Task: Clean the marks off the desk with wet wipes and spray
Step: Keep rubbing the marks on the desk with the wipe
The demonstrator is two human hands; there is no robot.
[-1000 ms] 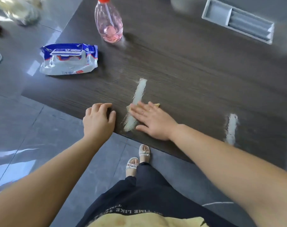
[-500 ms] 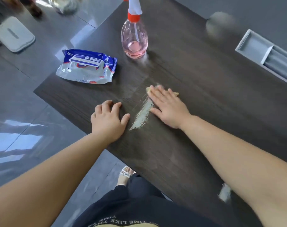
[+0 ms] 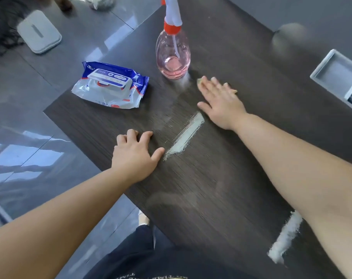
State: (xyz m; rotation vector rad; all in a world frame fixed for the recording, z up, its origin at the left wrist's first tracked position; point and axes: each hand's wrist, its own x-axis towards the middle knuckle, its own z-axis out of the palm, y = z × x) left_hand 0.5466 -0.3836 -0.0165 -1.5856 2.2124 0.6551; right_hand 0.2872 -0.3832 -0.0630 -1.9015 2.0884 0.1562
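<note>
Right hand (image 3: 221,101) lying flat on bench (image 3: 231,188), fingers (image 3: 215,83) straight and slightly spread, pressing yellowish wipe (image 3: 200,81) onto surface just beside spray bottle (image 3: 173,55); wipe edges showing beyond hand. Left hand (image 3: 134,156) resting on bench near its edge, fingers (image 3: 130,134) bent, tips touching surface, gripping nothing. White mark (image 3: 186,135) lying between both hands, left thumb just beside its near end. Second white mark (image 3: 285,236) showing beside right forearm. Wipes pack (image 3: 110,87) lying left of bottle.
</note>
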